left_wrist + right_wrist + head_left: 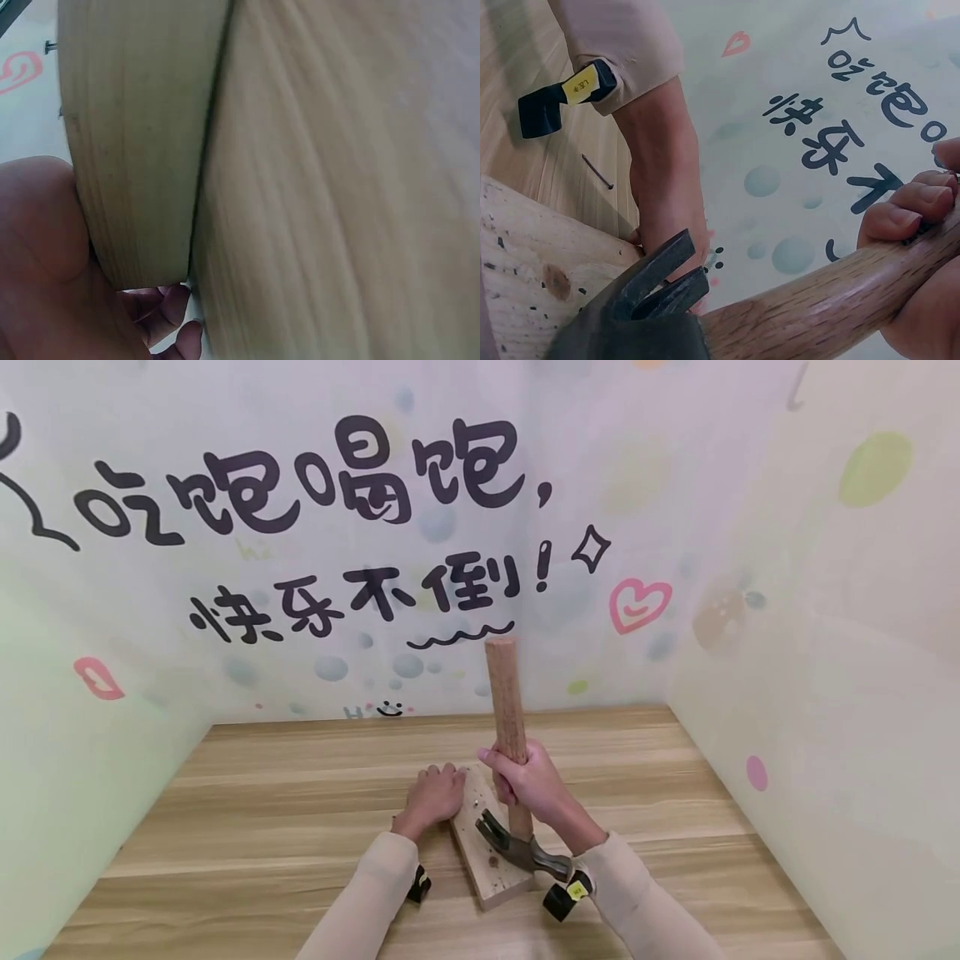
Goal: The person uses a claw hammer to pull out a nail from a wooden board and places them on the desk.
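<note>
My right hand point(534, 777) grips the wooden handle of a claw hammer point(507, 702) around its middle. The handle's bare end points up and away, while the dark metal head point(525, 853) hangs over the near half of a wooden board point(495, 885), claw to the left. In the right wrist view the claw point(667, 281) looms large beside the board. My left hand point(435, 795) holds the board's far left end, its fingertips point(176, 304) curled around the end face. A nail point(51, 47) stands up from the board's top, with another low nail tip point(61, 112) nearer the hand.
A loose nail point(598, 171) lies on the wood-grain table point(300, 827) left of the board. Small holes and dark marks dot the board. Black wrist devices point(567, 895) sit at both cuffs. Printed walls point(337, 610) enclose the table at back and sides.
</note>
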The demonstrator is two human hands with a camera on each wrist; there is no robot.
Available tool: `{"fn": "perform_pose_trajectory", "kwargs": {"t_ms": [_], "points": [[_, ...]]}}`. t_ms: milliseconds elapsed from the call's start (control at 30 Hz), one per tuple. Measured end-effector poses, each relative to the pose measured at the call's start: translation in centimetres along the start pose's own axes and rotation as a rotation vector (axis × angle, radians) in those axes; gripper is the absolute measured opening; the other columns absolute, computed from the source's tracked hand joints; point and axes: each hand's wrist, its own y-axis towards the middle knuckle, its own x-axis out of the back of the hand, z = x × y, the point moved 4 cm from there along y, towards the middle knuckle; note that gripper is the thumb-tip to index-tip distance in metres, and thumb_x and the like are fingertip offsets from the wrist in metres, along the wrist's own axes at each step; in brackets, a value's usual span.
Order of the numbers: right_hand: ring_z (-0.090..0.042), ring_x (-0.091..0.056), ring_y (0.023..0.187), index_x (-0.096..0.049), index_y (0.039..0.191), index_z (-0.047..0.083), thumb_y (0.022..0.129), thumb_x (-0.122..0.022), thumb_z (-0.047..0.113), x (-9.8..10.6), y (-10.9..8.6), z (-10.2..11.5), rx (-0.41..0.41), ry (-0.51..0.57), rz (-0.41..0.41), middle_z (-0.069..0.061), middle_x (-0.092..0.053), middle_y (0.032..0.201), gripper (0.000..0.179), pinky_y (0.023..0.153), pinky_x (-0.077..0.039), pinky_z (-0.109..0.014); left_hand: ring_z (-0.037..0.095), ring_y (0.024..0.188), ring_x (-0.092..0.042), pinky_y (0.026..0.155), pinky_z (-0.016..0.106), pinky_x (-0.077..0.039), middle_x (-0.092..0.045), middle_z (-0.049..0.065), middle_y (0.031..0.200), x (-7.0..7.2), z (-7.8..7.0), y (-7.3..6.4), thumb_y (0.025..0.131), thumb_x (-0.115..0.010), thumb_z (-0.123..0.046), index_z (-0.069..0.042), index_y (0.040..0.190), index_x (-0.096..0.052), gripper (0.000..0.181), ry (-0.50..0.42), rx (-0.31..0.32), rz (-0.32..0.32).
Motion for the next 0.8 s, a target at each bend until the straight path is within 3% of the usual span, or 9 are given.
{"fn": "perform_pose_trajectory", "kwargs": {"t_ms": [400,633,800], "points": [[-0.011,-0.038,0.039,-0.055,0.074,0.007,0.097,-0.063,0.021,0.0,1.3,-0.5,-0.18,-0.111,-0.052,0.002,-0.041,0.048,0.028,0.042,-0.035,-0.027,0.042,0.104,-0.051,0.086,0.058,-0.042,-0.055,0.028,0.116,-0.1,-0.1,0.3,0.107,-0.032,-0.036,-0.001,0.123,-0.055,0.045,0.056,0.002,0.03],[-0.009,-0.037,0.04,-0.053,0.08,0.006,0.096,-0.064,0.025,-0.4,2.5,-1.5,-0.31,-0.156,-0.037,0.004,-0.039,0.049,0.027,0.041,-0.033,-0.026,0.042,0.105,-0.05,0.086,0.058,-0.042,-0.054,0.028,0.116,-0.2,-0.1,0.1,0.108,-0.03,-0.036,-0.002,0.122,-0.055,0.044,0.052,0.015,0.043],[-0.009,-0.037,0.039,-0.057,0.084,0.006,0.094,-0.064,0.025,-1.2,3.6,-2.0,-0.355,-0.195,-0.007,0.004,-0.04,0.047,0.023,0.04,-0.033,-0.024,0.042,0.104,-0.051,0.085,0.058,-0.043,-0.055,0.028,0.113,-0.2,0.1,0.2,0.108,-0.031,-0.036,-0.003,0.119,-0.055,0.042,0.06,0.014,0.04]]}}
